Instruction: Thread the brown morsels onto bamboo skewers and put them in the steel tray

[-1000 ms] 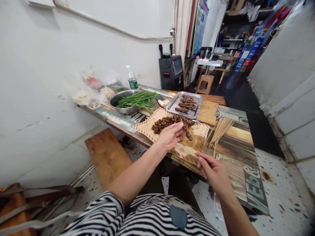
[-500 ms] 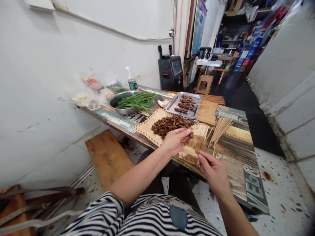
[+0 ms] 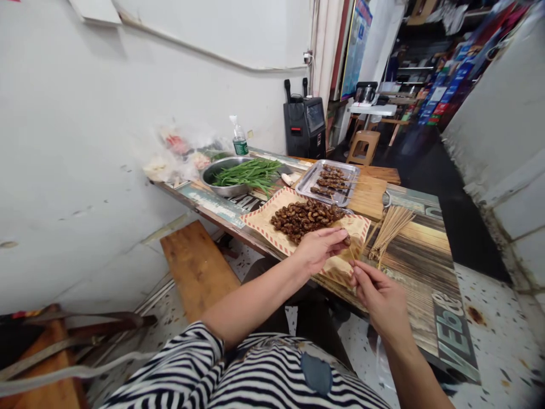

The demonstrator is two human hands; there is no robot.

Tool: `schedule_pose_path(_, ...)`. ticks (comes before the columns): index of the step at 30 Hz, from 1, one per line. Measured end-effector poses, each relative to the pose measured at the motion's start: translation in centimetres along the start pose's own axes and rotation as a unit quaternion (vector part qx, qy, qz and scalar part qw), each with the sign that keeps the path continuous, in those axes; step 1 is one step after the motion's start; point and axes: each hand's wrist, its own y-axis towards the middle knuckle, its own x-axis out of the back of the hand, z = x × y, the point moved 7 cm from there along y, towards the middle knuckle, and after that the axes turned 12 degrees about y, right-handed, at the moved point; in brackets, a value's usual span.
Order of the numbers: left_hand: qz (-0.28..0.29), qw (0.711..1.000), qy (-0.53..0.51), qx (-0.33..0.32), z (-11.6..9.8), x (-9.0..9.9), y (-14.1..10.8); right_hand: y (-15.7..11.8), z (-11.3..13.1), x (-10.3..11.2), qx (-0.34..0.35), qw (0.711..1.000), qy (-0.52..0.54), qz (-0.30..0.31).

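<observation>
A left hand pinches a glossy brown food piece over the table's near edge; beside it a right hand grips a bamboo skewer between thumb and fingers, its tip hidden. Threading well probably means holding the skewer steady, pushing straight through the middle and keeping fingertips off the point. On the printed table, from its left end: plastic bags, a steel bowl of long green vegetables, a bottle by the far edge, striped-border paper bearing a brown heap, a metal tray of filled skewers, a wooden board, and bare skewers toward the right end. Around it: a wooden bench, white wall, black speaker and brown stool.
</observation>
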Motion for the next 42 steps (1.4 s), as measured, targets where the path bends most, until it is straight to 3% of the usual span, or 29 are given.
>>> schedule_pose_path(4, 0.004, 1.0, 0.007, -0.017, -0.2, 0.2, 0.0, -0.1, 0.3, 0.0, 0.007, 1.0, -0.003, -0.007)
schedule_pose_path(9, -0.033, 0.997, -0.01, -0.07, -2.3, 1.6, 0.3, -0.5, 0.5, -0.4, -0.008, 1.0, -0.022, 0.012)
schedule_pose_path(15, -0.044, 0.996, -0.018, -0.071, -3.9, 2.2, 0.4, -0.8, 0.2, -0.6, -0.022, 0.999, -0.028, 0.025)
schedule_pose_path(42, -0.033, 0.999, 0.004, -0.013, -2.1, 1.6, 0.9, -0.3, 0.0, -0.3, -0.017, 0.999, -0.03, 0.015)
